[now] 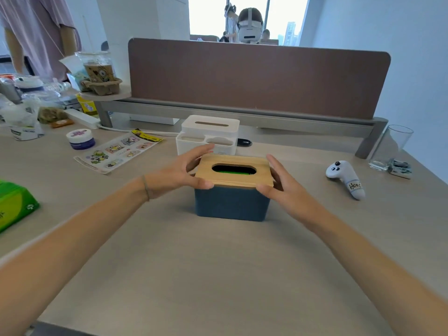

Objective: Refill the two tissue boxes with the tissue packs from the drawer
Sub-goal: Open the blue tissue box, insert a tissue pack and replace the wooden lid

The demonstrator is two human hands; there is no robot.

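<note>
Centre of frame: blue tissue box (231, 204) standing on the pale surface (194, 263), capped by a wooden lid (234, 171) with an oval slot; green shows through the slot, likely a tissue pack already inside. Left hand (179, 174) grips the lid's left end, fingers curled over the far corner and thumb on the near edge. Right hand (282, 184) holds the right end likewise, fingers spread along the side, thumb at the near corner. The lid looks slightly askew on the box; whether it is fully seated cannot be told. Just behind, upper centre: white tissue box (209, 134) with slotted top, closed, contents not visible. Far left edge: green tissue pack (14, 204) lying on the surface, well apart from both boxes. Left of centre: sticker sheet (118, 151) and small lidded jar (80, 139). Right side: white game controller (345, 178) and an empty drinking glass (390, 147). Risks, as judged: uneven pressure from the two hands could jam the lid crooked on the rim; a tissue caught under the edge would keep it from closing; pushing forward could knock the blue box into the white one behind.
</note>
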